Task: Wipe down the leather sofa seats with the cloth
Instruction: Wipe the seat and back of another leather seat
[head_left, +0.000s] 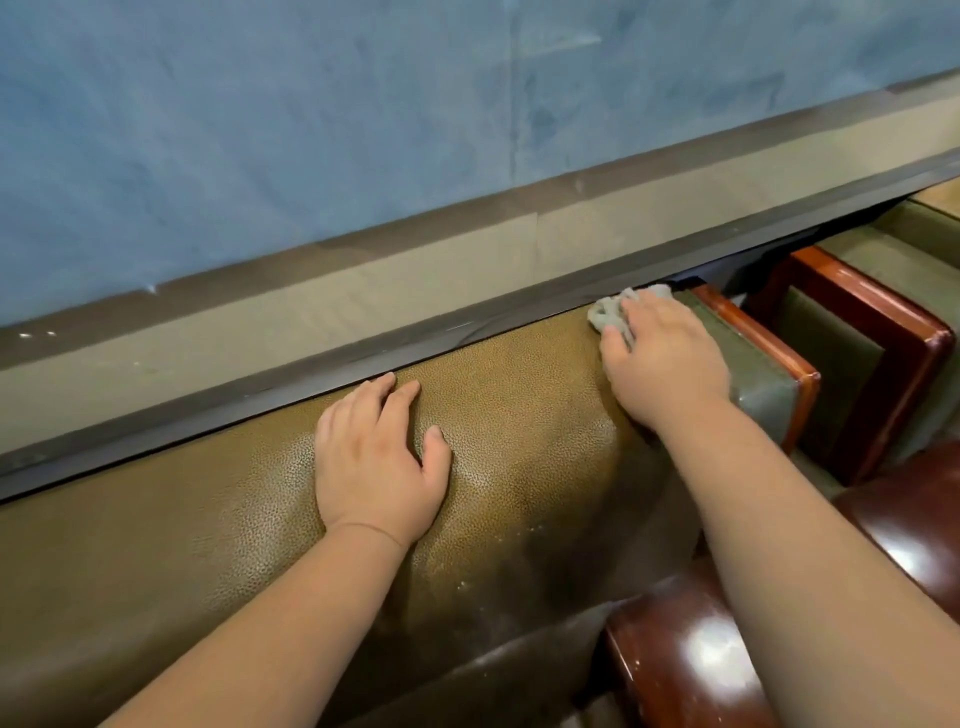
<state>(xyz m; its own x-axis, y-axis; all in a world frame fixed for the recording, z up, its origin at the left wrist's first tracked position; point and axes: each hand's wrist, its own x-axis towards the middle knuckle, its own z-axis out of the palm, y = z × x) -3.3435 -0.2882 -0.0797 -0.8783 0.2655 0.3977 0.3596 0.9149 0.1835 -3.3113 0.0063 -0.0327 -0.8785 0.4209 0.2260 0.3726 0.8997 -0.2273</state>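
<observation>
The olive-brown leather sofa back (208, 519) fills the lower part of the view, running along the wall. My left hand (376, 457) rests flat on its top, fingers spread and straight. My right hand (662, 358) presses a small pale grey cloth (605, 312) onto the top right end of the sofa back, fingers laid over it. Only the cloth's far edge shows beyond my fingers. The seat cushions lie below the view and are mostly hidden.
A glossy red-brown wooden armrest (675, 660) sits at lower right. A second chair with a wooden frame (872, 322) and green padding stands to the right. A dark ledge (311, 371) and blue wall (363, 130) run close behind the sofa back.
</observation>
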